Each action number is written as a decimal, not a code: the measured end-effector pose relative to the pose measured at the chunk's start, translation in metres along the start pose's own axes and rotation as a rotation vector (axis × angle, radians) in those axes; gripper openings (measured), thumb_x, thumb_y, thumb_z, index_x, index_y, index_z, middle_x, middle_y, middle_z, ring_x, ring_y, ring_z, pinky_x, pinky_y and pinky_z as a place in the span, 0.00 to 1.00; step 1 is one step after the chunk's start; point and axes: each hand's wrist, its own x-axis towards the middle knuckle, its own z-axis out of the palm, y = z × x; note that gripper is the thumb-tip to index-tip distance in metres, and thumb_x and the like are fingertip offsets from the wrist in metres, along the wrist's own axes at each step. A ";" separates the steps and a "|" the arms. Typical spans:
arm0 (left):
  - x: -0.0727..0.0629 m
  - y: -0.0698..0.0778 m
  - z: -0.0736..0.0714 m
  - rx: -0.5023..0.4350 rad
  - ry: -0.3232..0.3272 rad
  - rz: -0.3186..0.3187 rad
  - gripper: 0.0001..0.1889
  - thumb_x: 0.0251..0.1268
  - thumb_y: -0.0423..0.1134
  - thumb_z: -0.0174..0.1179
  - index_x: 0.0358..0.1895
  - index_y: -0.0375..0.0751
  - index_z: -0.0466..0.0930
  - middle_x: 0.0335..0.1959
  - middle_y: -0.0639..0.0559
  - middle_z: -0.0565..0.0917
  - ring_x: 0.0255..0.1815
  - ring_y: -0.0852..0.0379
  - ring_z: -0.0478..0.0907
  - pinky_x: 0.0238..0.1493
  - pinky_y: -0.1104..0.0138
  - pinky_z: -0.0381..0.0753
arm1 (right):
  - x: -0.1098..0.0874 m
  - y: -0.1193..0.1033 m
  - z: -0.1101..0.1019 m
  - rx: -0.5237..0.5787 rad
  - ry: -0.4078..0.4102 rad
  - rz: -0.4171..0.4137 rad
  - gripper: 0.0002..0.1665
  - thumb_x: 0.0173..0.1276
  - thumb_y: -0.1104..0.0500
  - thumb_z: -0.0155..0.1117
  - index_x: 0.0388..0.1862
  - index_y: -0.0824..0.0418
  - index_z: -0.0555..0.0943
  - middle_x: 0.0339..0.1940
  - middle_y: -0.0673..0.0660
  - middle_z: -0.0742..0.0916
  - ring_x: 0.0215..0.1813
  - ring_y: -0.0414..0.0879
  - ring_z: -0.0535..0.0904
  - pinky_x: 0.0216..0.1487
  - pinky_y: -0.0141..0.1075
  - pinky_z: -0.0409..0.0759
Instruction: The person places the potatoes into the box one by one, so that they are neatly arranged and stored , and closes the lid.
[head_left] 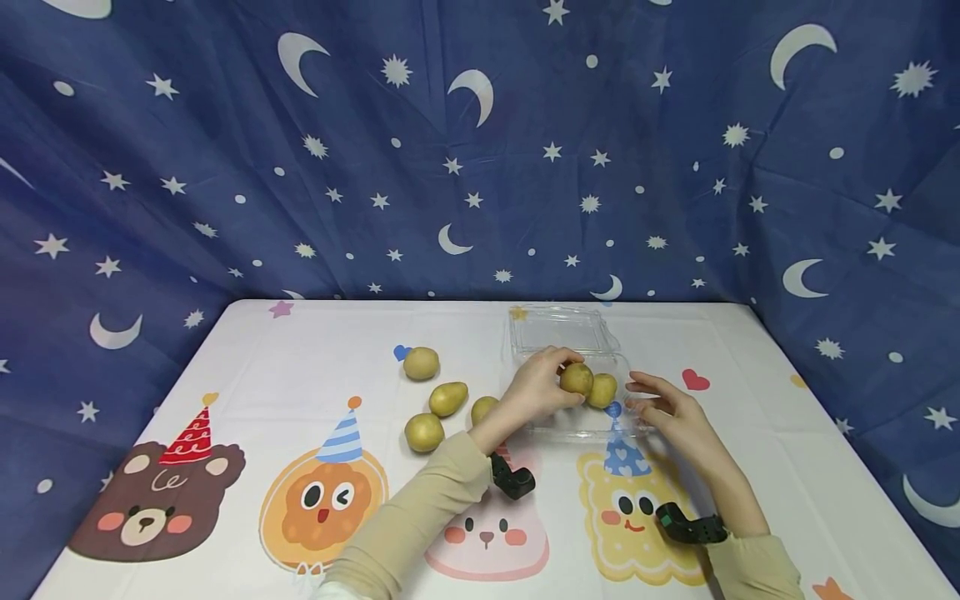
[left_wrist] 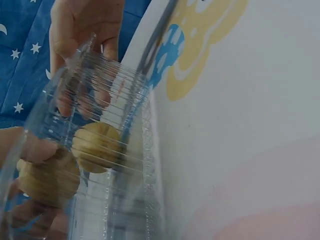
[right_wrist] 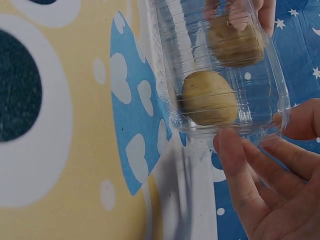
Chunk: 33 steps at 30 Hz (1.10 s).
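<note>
Potatoes (head_left: 424,433) lie by a box (head_left: 561,335) — left fingers (head_left: 562,357) pinch one potato (head_left: 577,379) beside another (head_left: 602,391) inside — right fingers (head_left: 656,386) loose outside.

Your left arm (head_left: 442,496) hides part of one potato (head_left: 482,407). The left wrist picture's edge cuts off your left hand (head_left: 542,385).

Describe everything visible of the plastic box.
The box is clear, thin-looking plastic with ribbed walls and an open lid folded back on the far side. It sits on the table. One potato lies inside near its right end; the left hand holds another potato within it. The right hand touches its right end.
</note>
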 end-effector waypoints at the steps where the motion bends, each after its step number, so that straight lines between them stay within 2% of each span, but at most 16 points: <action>1: 0.000 0.000 0.001 0.020 0.001 0.002 0.29 0.46 0.40 0.74 0.56 0.47 0.78 0.45 0.52 0.82 0.45 0.58 0.78 0.45 0.73 0.74 | 0.000 0.000 0.000 -0.002 0.001 0.001 0.30 0.70 0.66 0.53 0.71 0.66 0.64 0.61 0.70 0.78 0.48 0.34 0.81 0.44 0.25 0.80; 8: 0.001 0.002 0.003 0.117 -0.005 -0.005 0.29 0.47 0.42 0.73 0.57 0.49 0.77 0.47 0.53 0.82 0.47 0.58 0.78 0.48 0.71 0.75 | 0.000 0.000 0.000 0.003 0.001 -0.008 0.30 0.69 0.67 0.53 0.70 0.66 0.65 0.60 0.70 0.78 0.48 0.34 0.81 0.44 0.25 0.80; 19: 0.005 0.003 0.008 0.170 -0.017 -0.028 0.28 0.48 0.41 0.73 0.57 0.50 0.77 0.53 0.53 0.81 0.55 0.55 0.78 0.53 0.67 0.77 | 0.000 0.000 0.000 0.007 0.000 -0.005 0.30 0.69 0.67 0.53 0.71 0.66 0.64 0.60 0.70 0.78 0.48 0.33 0.81 0.44 0.26 0.81; 26: 0.003 0.001 0.011 0.186 -0.018 0.016 0.29 0.47 0.37 0.73 0.57 0.45 0.78 0.52 0.49 0.83 0.52 0.55 0.80 0.53 0.67 0.77 | -0.001 0.001 0.000 0.013 0.003 -0.020 0.30 0.69 0.68 0.53 0.70 0.67 0.64 0.60 0.71 0.78 0.47 0.31 0.80 0.43 0.26 0.81; 33: 0.001 0.000 0.012 0.199 -0.004 0.019 0.28 0.47 0.37 0.73 0.56 0.44 0.78 0.50 0.48 0.83 0.48 0.54 0.81 0.48 0.67 0.79 | -0.001 0.001 0.001 0.015 0.006 -0.036 0.30 0.68 0.68 0.53 0.70 0.67 0.64 0.59 0.71 0.78 0.46 0.30 0.80 0.42 0.27 0.82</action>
